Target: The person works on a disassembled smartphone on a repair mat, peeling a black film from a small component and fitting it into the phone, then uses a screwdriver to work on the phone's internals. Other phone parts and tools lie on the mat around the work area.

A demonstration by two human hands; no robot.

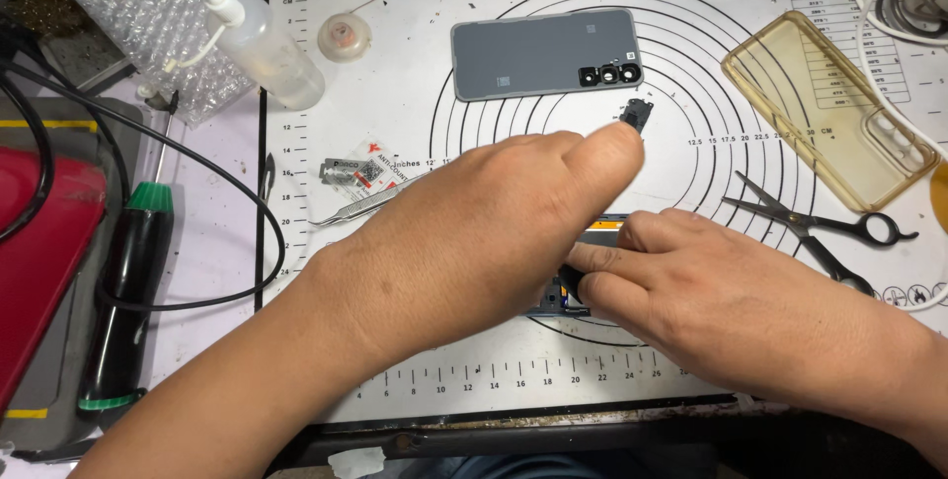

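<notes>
Already the back cover (545, 53) lies off, near the mat's (415, 380) far edge. Left hand (464, 242) pinches a small black part (638, 115); right hand (731, 291), fingers together, presses the mostly hidden phone (602, 227), probably still open.

Two hands (474, 242) (731, 301), one grey phone back cover (538, 52), one clear yellowed case (825, 104), one scissors (810, 227), one squeeze bottle (262, 39), one tweezers (365, 200), one green-collared screwdriver (128, 281)

Back cover (545, 54) behind hands; scissors (812, 226) right; bottle (265, 48) left; all on mat (415, 123).
</notes>
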